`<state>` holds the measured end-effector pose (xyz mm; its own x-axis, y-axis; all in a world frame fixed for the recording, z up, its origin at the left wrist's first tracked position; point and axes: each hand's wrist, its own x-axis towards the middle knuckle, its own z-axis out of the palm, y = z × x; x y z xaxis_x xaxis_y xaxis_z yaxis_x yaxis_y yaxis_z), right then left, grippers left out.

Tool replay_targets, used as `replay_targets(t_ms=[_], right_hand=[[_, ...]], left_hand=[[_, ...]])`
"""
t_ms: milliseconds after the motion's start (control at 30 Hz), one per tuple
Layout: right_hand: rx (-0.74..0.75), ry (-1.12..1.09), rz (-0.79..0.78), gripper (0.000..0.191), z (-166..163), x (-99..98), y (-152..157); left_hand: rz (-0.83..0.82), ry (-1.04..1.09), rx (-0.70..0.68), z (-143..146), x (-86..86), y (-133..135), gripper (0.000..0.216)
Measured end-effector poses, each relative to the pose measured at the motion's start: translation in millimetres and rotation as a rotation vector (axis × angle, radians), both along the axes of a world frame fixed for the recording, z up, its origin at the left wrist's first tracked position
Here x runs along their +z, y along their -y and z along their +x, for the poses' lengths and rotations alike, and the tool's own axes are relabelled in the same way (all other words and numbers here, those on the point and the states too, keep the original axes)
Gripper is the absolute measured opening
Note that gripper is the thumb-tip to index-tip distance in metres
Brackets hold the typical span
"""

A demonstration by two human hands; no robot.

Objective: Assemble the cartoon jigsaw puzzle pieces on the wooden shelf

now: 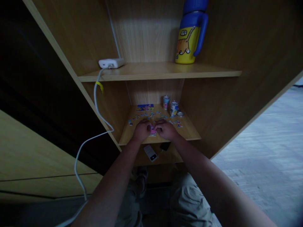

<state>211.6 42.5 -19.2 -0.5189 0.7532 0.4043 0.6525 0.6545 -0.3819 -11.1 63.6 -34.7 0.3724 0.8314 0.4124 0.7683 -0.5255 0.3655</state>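
My left hand (pixel 142 130) and my right hand (pixel 166 130) meet over the lower shelf, close to its front edge. The fingers of both are closed at the two sides of a small pink joined patch of jigsaw pieces (pixel 152 130), partly hidden by the fingertips. Loose jigsaw pieces (pixel 152 114) lie scattered in an arc behind and beside the hands. A blue and yellow picture card (pixel 145 107) lies at the back left. Two small printed tins (pixel 166 102) stand at the back right, with a round lid (pixel 180 114) beside the nearer one.
On the shelf above stand a blue and yellow bottle (pixel 186 41) and a white power adapter (pixel 111 63). Its white cable (pixel 94 94) hangs down at the left. Below my hands lie a white phone-like device (pixel 150 153) and a dark one (pixel 165 146). Cabinet walls enclose both sides.
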Motion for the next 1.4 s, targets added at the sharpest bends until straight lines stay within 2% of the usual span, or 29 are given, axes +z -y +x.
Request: replay_targets(t_ms=[333, 500, 633, 967, 1400], right_hand=[[-0.079, 0.024, -0.004, 0.031, -2.8, 0.3, 2.1], [-0.145, 0.075, -0.050, 0.013, -3.8, -1.3, -0.2], [-0.206, 0.114, -0.073, 0.023, -4.1, -1.0, 0.1], [-0.328, 0.181, -0.108, 0.028, -6.0, 7.0, 8.1], [-0.637, 0.213, -0.083, 0.040, -13.9, 16.5, 17.8]], left_hand=[[0.044, -0.009, -0.003, 2.7, 7.4, 8.8, 0.012], [0.055, -0.017, -0.015, 4.5, 10.9, 13.3, 0.009], [0.050, -0.027, -0.016, 4.6, 11.2, 13.5, 0.005], [0.038, -0.046, 0.011, 5.6, 12.0, 14.6, 0.006], [0.030, -0.050, 0.044, 5.6, 9.6, 12.6, 0.019]])
